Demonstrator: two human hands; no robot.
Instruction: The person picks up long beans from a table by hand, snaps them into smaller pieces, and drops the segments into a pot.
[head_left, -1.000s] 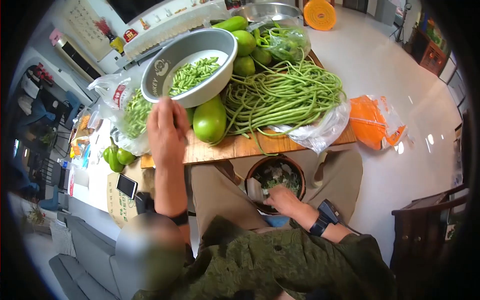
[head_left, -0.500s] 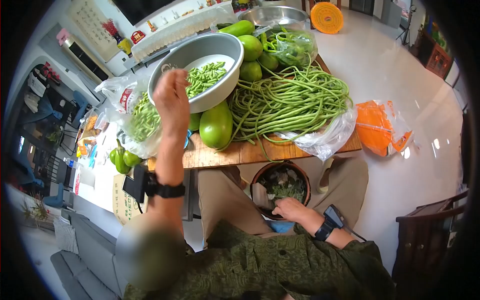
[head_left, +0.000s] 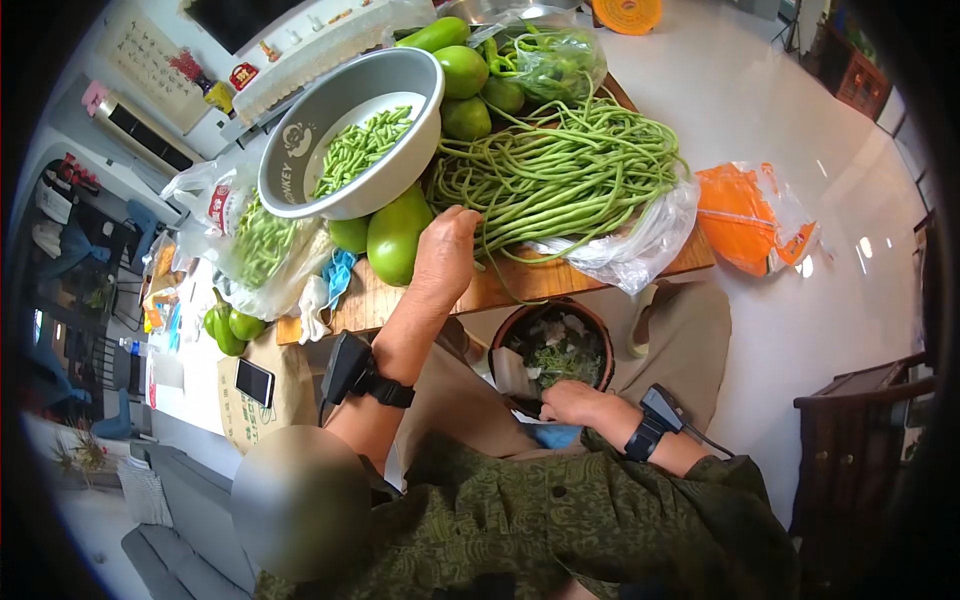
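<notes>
My left hand is at the left edge of a heap of long green beans, beside a smooth green gourd. Its fingers are curled, the tips against the beans; whether they pinch one is hidden. Above it, a grey bowl tilts on the vegetables with short cut bean pieces inside. Low between my knees, my right hand is at the near rim of a round bin holding green scraps. Its fingers are bent inward, and what they hold, if anything, cannot be made out.
The wooden table carries more gourds, bagged green peppers and a clear plastic bag. An orange bag lies right of it. On the left are bagged bean pieces, white gloves and a phone.
My left hand has moved from over the bowl down and right to the long beans. My right hand stays by the bin. The whole view has shifted slightly.
</notes>
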